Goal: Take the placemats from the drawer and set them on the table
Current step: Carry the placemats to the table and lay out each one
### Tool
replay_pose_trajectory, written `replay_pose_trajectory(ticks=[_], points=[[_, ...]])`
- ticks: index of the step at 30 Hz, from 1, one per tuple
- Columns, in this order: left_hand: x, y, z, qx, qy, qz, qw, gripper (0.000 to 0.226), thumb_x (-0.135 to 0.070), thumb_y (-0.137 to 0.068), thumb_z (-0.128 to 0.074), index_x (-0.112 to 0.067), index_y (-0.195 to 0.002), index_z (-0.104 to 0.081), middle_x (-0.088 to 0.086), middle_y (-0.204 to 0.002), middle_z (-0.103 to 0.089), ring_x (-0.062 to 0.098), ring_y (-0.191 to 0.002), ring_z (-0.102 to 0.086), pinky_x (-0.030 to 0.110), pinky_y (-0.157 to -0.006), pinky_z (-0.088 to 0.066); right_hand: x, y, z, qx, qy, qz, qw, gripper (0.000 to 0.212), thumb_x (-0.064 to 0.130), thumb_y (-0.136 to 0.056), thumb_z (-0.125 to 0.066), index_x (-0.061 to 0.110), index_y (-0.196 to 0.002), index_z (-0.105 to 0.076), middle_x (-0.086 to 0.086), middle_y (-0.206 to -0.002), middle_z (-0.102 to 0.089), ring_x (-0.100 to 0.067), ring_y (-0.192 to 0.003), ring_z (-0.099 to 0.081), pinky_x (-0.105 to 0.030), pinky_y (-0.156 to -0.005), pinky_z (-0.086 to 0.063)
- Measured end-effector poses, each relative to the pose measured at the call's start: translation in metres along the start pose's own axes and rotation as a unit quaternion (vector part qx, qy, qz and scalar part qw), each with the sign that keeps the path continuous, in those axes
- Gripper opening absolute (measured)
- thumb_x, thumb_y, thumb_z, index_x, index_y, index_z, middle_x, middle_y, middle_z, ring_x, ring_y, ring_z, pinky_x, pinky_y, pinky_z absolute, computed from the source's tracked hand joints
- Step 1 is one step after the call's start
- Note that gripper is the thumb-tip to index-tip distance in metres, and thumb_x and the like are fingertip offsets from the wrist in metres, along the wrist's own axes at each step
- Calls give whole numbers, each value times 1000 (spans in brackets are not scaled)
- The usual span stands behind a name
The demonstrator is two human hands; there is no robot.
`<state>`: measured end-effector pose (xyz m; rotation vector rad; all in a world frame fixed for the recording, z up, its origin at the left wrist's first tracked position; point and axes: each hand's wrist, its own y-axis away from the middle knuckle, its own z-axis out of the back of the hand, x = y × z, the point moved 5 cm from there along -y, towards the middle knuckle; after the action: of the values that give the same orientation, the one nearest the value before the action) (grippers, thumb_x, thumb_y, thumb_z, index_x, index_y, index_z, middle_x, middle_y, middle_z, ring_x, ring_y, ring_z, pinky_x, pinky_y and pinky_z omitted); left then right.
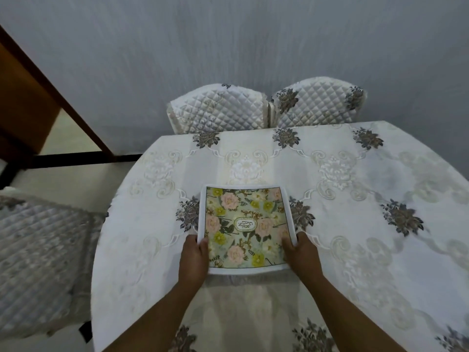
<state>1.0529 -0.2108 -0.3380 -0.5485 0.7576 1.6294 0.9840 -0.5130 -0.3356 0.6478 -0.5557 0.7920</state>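
A floral placemat (245,224) with a white border and pink and yellow flowers lies on the table (342,224), close to its near edge. The table is covered by a white embroidered cloth with grey flower motifs. My left hand (194,257) grips the placemat's left edge, thumb on top. Opposite it, my right hand (300,252) grips the right edge the same way. I cannot tell whether more than one mat is in the stack. No drawer is in view.
Two chairs with quilted white covers (266,107) stand at the table's far side against the grey wall. Another quilted chair (43,260) is at the left. A dark wooden piece of furniture (28,102) stands at the far left.
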Motion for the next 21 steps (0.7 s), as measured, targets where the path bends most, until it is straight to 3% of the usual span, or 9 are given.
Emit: replay_pose_trajectory(ticks=[4,7,11,15,18,21], points=[[17,-2,-5,39,-42,12,998,18,-31,-99,-51,-14,-93,-52,3,-82,-56,22,-73,-56,29,-60,-36,-20,-1,-13,31,34,-19,999,33,43,-94,-56,11,-87,-52,-5,-75,-60,-24,-67,-61,-34,-58,-47],[33,-5,-9,58,-71,16,996,15,-26,-94,-58,-12,-96,-55,6,-85,-58,25,-76,-59,32,-61,-40,-29,-1,-16,34,62,-26,997,29,37,-94,-56,11,-85,-48,-6,-74,-58,-27,-67,-59,-32,-55,-41],[32,-7,-8,52,-98,15,994,20,-17,-87,-63,-6,-103,-59,14,-91,-58,33,-83,-59,39,-68,-50,-27,4,-13,-10,87,3,996,25,27,-91,-60,12,-80,-44,-7,-74,-48,-24,-63,-47,-28,-48,-27],[18,-4,-2,28,-104,10,994,28,-10,-86,-66,1,-111,-61,21,-101,-58,38,-94,-55,42,-80,-47,-18,13,-10,-56,75,20,995,18,20,-89,-61,7,-83,-50,-10,-81,-46,-25,-69,-43,-33,-59,-33],[14,0,1,36,-66,34,997,16,-11,-88,-63,-2,-100,-60,15,-90,-58,34,-86,-56,36,-70,-45,-14,18,-11,-67,30,3,997,18,21,-87,-61,8,-82,-50,-10,-78,-50,-26,-67,-48,-31,-56,-34],[6,6,4,80,4,103,991,12,-16,-95,-55,-7,-89,-55,4,-76,-56,23,-71,-57,29,-58,-41,-17,25,-14,-36,-129,-102,986,17,24,-87,-65,9,-92,-60,-7,-79,-62,-22,-70,-60,-32,-60,-45]])
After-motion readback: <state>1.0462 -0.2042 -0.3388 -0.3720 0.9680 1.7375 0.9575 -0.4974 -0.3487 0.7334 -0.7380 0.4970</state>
